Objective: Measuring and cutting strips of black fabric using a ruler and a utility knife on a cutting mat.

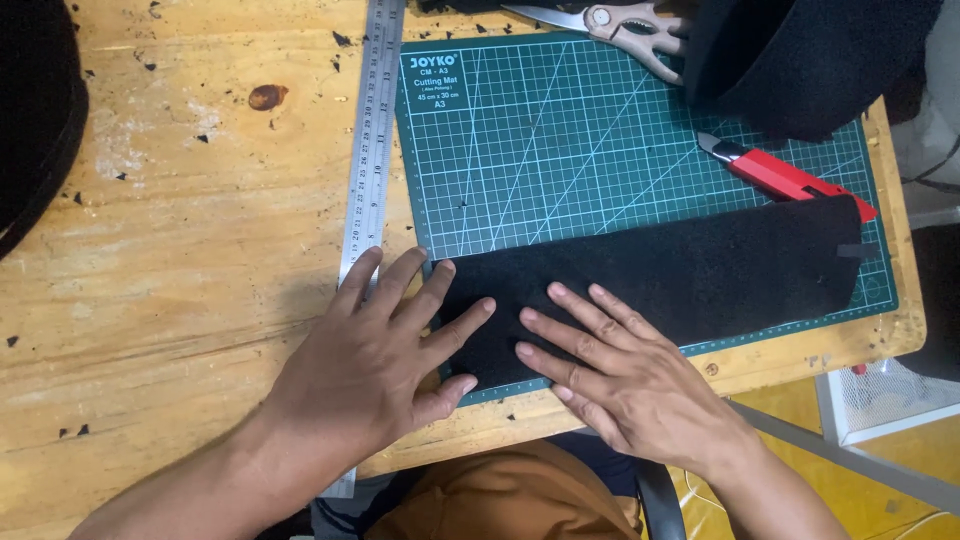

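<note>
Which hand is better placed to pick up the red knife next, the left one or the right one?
Probably the right hand. It lies flat on the black felt strip, on the side where the red utility knife rests on the green cutting mat. The left hand presses the strip's far end by the steel ruler.

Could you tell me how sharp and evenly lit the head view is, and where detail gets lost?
Head view: mostly sharp, the mat grid crisp; soft even light, with faint shadows under the left hand and right hand; mild sheen on the ruler; the black felt strip and dark corners swallow texture; no obvious motion blur.
</note>
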